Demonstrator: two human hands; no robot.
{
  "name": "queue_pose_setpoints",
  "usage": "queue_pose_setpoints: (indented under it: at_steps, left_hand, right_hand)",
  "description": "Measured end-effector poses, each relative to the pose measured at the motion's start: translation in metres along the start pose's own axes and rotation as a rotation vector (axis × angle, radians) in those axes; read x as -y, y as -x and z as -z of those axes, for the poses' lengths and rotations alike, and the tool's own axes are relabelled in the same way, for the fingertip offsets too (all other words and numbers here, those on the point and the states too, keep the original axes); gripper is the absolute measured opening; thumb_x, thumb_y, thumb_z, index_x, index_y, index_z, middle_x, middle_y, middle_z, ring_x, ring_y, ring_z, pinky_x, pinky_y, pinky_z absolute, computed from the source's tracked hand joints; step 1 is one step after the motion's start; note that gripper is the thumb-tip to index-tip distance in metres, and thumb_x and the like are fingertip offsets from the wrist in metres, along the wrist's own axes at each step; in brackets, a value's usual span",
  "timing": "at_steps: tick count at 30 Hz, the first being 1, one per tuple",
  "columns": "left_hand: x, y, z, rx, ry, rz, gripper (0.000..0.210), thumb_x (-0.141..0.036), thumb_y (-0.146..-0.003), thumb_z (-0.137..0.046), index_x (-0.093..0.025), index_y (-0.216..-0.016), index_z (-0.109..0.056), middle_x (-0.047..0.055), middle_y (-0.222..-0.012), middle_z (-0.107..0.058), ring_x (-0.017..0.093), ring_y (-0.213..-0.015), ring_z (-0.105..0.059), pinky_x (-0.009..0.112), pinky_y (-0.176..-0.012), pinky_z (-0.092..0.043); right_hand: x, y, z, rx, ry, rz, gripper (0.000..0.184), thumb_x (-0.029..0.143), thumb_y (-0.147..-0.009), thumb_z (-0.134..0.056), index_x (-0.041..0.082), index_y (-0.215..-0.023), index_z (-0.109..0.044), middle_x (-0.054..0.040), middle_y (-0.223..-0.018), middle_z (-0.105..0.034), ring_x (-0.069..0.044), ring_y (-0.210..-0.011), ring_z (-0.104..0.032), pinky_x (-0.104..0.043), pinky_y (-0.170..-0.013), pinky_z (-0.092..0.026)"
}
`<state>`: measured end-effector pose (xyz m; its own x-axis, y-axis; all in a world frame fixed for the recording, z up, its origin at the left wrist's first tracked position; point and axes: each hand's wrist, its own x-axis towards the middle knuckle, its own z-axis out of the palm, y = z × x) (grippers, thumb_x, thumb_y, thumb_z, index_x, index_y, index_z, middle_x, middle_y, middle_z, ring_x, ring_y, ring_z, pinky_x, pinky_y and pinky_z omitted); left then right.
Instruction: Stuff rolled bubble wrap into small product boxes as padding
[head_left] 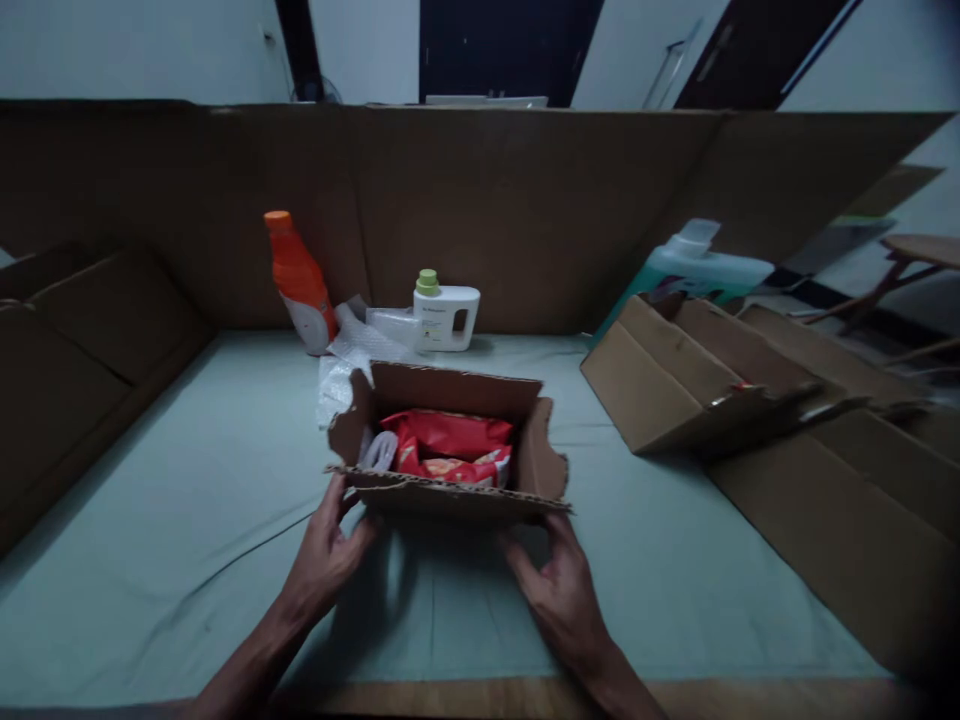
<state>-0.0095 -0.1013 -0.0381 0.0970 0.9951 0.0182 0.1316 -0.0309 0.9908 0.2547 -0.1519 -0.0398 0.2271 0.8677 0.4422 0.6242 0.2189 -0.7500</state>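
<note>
An open cardboard box is between my hands in the middle, with its flaps standing up. At its near left corner is my left hand, gripping with the fingers partly hidden behind the cardboard. My right hand holds the near right corner in the same way, its fingertips out of sight. Inside the box lies a shiny red packet. A pale looped item, whose kind I cannot make out, sits to the left of the packet. A dark shadow falls on the cloth below the box's near side.
Behind the box are crumpled bubble wrap, an orange-and-white bottle and a white jug with a green cap. Cardboard boxes and a teal bottle stand right. A cardboard wall backs the cloth-covered table.
</note>
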Motion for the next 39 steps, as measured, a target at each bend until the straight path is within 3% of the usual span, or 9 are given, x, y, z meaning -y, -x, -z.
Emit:
queue_pose_setpoints:
  at_steps: [3,7,14,17,21,24,27,34,39]
  left_hand:
    - [0.006,0.013,0.011,-0.013,-0.037,0.023,0.054,-0.047,-0.091,-0.064,-0.027,-0.139,-0.049,0.011,-0.146,-0.055,0.03,-0.133,-0.057,0.043,-0.109,-0.05]
    - [0.015,0.019,-0.028,0.066,-0.042,0.014,0.058,-0.048,-0.09,-0.064,-0.028,-0.142,-0.048,0.01,-0.146,-0.055,0.03,-0.129,-0.06,0.041,-0.104,-0.054]
    - [0.01,-0.015,-0.182,0.481,-0.062,-0.209,0.061,-0.03,-0.09,-0.055,-0.02,-0.15,-0.042,0.015,-0.151,-0.053,0.031,-0.136,-0.054,0.051,-0.114,-0.045]
    - [-0.011,-0.045,-0.255,0.671,-0.081,-0.366,0.067,-0.019,-0.086,-0.053,-0.021,-0.152,-0.04,0.012,-0.154,-0.05,0.027,-0.142,-0.047,0.047,-0.121,-0.036]
    - [-0.024,-0.059,-0.316,0.624,-0.196,-0.334,0.065,-0.022,-0.084,-0.06,-0.017,-0.147,-0.045,0.018,-0.147,-0.05,0.032,-0.137,-0.049,0.052,-0.117,-0.039]
    - [-0.013,-0.044,-0.33,0.524,-0.227,-0.274,0.066,-0.031,-0.086,-0.062,-0.013,-0.146,-0.041,0.019,-0.131,-0.056,0.032,-0.122,-0.057,0.052,-0.106,-0.048]
    - [0.0,-0.027,-0.337,0.56,-0.167,-0.315,0.063,-0.033,-0.086,-0.063,-0.015,-0.143,-0.042,0.015,-0.123,-0.06,0.028,-0.113,-0.06,0.047,-0.102,-0.051]
    - [0.009,-0.028,-0.363,0.836,-0.234,-0.427,0.088,-0.03,-0.08,-0.063,-0.012,-0.157,-0.024,0.022,-0.161,-0.034,0.035,-0.149,-0.035,0.054,-0.123,-0.032]
    - [0.016,-0.033,-0.319,0.94,-0.395,-0.517,0.07,-0.039,-0.082,-0.067,-0.013,-0.145,-0.05,0.02,-0.153,-0.051,0.038,-0.149,-0.036,0.058,-0.122,-0.031]
  right_hand:
    - [0.01,-0.003,-0.006,0.031,0.003,0.023,0.022,0.03,-0.091,-0.061,0.021,-0.11,-0.066,-0.0107,-0.108,-0.071,-0.026,-0.102,-0.069,-0.04,-0.09,-0.058]
    - [-0.008,0.003,0.039,-0.031,0.09,-0.052,0.025,0.032,-0.089,-0.06,0.02,-0.111,-0.065,-0.0113,-0.11,-0.071,-0.026,-0.103,-0.067,-0.041,-0.091,-0.057]
    - [-0.07,0.089,0.145,-0.418,0.357,-0.419,0.04,0.053,-0.083,-0.065,0.021,-0.106,-0.062,-0.0099,-0.101,-0.07,-0.028,-0.096,-0.066,-0.043,-0.088,-0.055]
    - [-0.084,0.125,0.165,-0.556,0.357,-0.519,0.054,0.056,-0.083,-0.065,0.021,-0.124,-0.056,-0.0111,-0.113,-0.067,-0.028,-0.102,-0.064,-0.042,-0.09,-0.053]
    - [-0.096,0.153,0.167,-0.622,0.333,-0.562,0.074,0.057,-0.085,-0.063,0.021,-0.146,-0.041,-0.018,-0.139,-0.055,-0.031,-0.111,-0.062,-0.048,-0.094,-0.051]
    - [-0.11,0.164,0.161,-0.587,0.335,-0.59,0.074,0.057,-0.086,-0.061,0.02,-0.147,-0.042,-0.0195,-0.143,-0.053,-0.032,-0.11,-0.063,-0.051,-0.093,-0.051]
    - [-0.126,0.166,0.157,-0.578,0.348,-0.583,0.066,0.056,-0.088,-0.06,0.019,-0.142,-0.047,-0.0167,-0.127,-0.062,-0.032,-0.108,-0.065,-0.049,-0.092,-0.053]
    - [-0.145,0.153,0.168,-0.488,0.508,-0.411,0.063,0.052,-0.093,-0.056,0.017,-0.144,-0.048,-0.019,-0.135,-0.061,-0.033,-0.114,-0.064,-0.05,-0.094,-0.054]
    - [-0.147,0.165,0.183,-0.371,0.599,-0.22,0.055,0.049,-0.091,-0.057,0.029,-0.142,-0.056,-0.0139,-0.128,-0.068,-0.038,-0.114,-0.067,-0.059,-0.095,-0.055]
